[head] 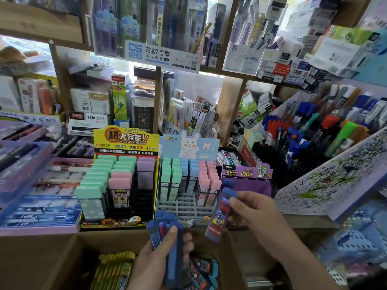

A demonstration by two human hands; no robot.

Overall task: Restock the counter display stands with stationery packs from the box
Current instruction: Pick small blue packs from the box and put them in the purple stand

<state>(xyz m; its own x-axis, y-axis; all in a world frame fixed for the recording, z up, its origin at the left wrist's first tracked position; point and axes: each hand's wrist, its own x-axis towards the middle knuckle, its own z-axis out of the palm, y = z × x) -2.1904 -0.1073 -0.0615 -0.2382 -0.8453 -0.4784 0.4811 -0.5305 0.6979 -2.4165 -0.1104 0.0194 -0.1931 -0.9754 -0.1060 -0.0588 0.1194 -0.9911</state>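
Left hand [165, 253] grips a fan of blue-capped packs [164, 227] above the box [117, 237], likely as a ready supply. Right hand [257, 212] pinches a single pack [218, 218] near its top, tilted, just in front of the purple stand [247, 176]. Probably lining it up for a slot there.

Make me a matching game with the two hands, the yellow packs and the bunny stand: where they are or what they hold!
1 left hand
2 right hand
3 yellow packs
4 bunny stand

A in the cardboard box
B holds one blue-capped pack
C between yellow stand and purple stand
D holds a bundle of blue-capped packs

Pairs: 1-D, 2-B, 3-A, 4-C
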